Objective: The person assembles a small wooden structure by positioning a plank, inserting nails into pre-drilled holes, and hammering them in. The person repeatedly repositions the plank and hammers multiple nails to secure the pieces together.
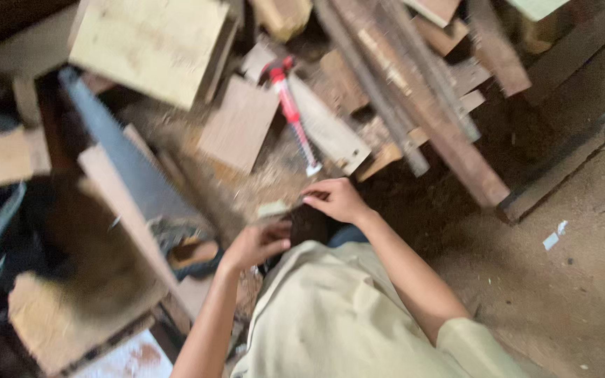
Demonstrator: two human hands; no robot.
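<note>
One small pale piece (272, 208) is being pinched between two hands: left hand (257, 243) and right hand (334, 198), fingers curled together. One red-handled hammer (290, 112) and one handsaw (134, 168) are lying beyond the piece.

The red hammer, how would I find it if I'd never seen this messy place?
Start at the big heap of wood scraps and planks at the top. Just left of the long dark boards, above the person's right hand, lies the hammer. Its bright red handle is the only red thing among brown wood.
</note>
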